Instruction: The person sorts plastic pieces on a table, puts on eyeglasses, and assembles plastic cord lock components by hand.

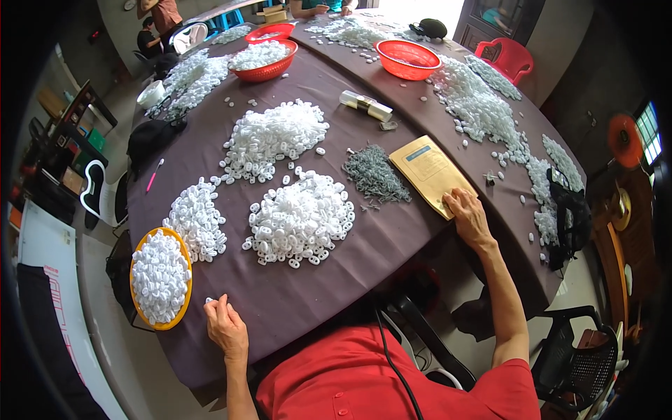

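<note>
My left hand (227,329) is closed in a pinch over the near left of the table, a small white plastic piece (208,300) showing at its fingertips. Beside it stands a yellow oval basket (187,269) heaped with white oval two-holed pieces (160,280). My right hand (469,217) has its fingers curled on the near corner of a yellow-brown paper envelope (427,168); what lies under the fingertips is hidden. Left of the envelope is a pile of small grey pieces (376,175). White two-holed pieces form piles in front of me (301,218), farther off (273,136) and to the left (196,218).
Red baskets (408,59) stand across the dark-clothed table (329,280), among more translucent white pieces (476,101). A clear plastic roll (366,105) lies beyond the grey pile, a pink stick (152,179) at left. Another person's hands (329,10) show at the far edge. Chairs flank the table.
</note>
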Demonstrator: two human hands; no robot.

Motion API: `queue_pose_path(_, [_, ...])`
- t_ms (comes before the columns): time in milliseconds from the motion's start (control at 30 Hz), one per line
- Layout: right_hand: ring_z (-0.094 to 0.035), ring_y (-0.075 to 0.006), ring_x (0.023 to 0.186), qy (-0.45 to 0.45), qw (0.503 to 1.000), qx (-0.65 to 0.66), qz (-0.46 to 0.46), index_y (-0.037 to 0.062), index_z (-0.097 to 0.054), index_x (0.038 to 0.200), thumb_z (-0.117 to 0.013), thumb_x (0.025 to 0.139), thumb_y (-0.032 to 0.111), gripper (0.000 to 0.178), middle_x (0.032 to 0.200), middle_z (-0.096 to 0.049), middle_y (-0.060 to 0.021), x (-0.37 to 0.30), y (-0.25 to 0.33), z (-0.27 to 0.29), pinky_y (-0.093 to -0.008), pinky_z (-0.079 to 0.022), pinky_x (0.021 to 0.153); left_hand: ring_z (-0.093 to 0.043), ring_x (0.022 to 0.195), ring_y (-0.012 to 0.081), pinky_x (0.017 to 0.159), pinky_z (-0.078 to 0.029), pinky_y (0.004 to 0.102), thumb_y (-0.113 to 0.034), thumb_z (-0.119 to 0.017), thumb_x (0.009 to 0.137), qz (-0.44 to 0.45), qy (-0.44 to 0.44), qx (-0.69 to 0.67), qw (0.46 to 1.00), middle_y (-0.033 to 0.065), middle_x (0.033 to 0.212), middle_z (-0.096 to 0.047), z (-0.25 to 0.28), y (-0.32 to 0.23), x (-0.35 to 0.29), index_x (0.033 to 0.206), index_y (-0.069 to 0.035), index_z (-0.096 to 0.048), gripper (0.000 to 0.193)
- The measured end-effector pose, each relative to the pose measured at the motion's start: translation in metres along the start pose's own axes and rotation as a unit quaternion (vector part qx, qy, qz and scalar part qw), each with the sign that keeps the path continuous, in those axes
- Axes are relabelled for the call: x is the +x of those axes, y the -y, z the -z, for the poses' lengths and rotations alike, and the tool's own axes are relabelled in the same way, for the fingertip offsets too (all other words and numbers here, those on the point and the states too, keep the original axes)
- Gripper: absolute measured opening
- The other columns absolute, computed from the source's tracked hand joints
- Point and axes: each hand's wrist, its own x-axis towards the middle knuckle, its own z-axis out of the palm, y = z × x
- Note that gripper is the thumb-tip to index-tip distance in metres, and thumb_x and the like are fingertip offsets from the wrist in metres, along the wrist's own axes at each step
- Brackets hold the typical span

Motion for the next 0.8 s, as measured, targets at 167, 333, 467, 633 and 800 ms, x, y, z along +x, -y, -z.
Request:
queue_pose_path(167, [-0.052, -0.029, 0.108, -0.023, 0.999, -0.034, 0.013, 0.0114, -0.055, 0.113, -0.052, 0.079, 0.002, 0.035, 0.112, -0.052, -0.0109, 0.0, 0.0, -0.005, -0.0398, -0.042, 0.087, -0.057, 0.086, 0.0332, 0.073, -0.046, 0.0414, 0.0, -0.055, 0.081, -0.001, -0.002, -0.004, 1.0, 0.0144, 0.094, -0.051, -0.001, 0.003, 0.0, 0.102, -0.002, -0.059, 0.021])
queue_pose_path(333, [-0.052, -0.0276, 0.106, -0.031, 0.999, -0.001, 0.01, 0.0112, -0.058, 0.11, -0.053, 0.078, 0.001, 0.033, 0.111, -0.053, -0.0102, 0.005, -0.004, -0.007, -0.0396, -0.042, 0.086, -0.057, 0.084, 0.0328, 0.072, -0.046, 0.0414, 0.0, -0.055, 0.08, -0.016, -0.017, 0.003, 1.0, 0.0144, 0.093, -0.051, -0.001, 0.003, 0.0, 0.102, -0.002, -0.059, 0.022])
queue_pose_path(467, [-0.052, -0.0276, 0.106, -0.024, 1.0, 0.0, 0.003, 0.0111, -0.058, 0.11, -0.053, 0.079, 0.001, 0.033, 0.111, -0.053, -0.0102, 0.007, -0.005, -0.009, -0.0394, -0.042, 0.086, -0.057, 0.083, 0.0328, 0.072, -0.046, 0.0413, 0.0, -0.055, 0.08, -0.011, -0.017, -0.004, 1.0, 0.0143, 0.092, -0.051, 0.0, 0.0, 0.001, 0.101, -0.003, -0.059, 0.022])
queue_pose_path(633, [-0.05, -0.029, 0.109, -0.016, 1.0, 0.018, -0.013, 0.0083, -0.057, 0.11, -0.052, 0.079, 0.0, 0.033, 0.112, -0.052, -0.0112, 0.008, -0.001, -0.007, -0.0403, -0.04, 0.088, -0.057, 0.082, 0.0326, 0.07, -0.046, 0.0416, 0.0, -0.055, 0.08, -0.009, -0.009, -0.008, 1.0, 0.0141, 0.093, -0.05, 0.0, 0.002, 0.0, 0.101, -0.003, -0.059, 0.021])
queue_pose_path(800, [-0.048, -0.0336, 0.112, 0.02, 0.999, 0.028, -0.026, 0.0043, -0.055, 0.111, -0.051, 0.075, -0.006, 0.037, 0.114, -0.052, -0.0165, 0.011, 0.009, 0.005, -0.0414, -0.039, 0.092, -0.057, 0.081, 0.0327, 0.069, -0.046, 0.0412, 0.001, -0.055, 0.08, -0.006, -0.011, -0.016, 1.0, 0.014, 0.094, -0.05, 0.002, 0.001, -0.002, 0.101, -0.003, -0.059, 0.022])
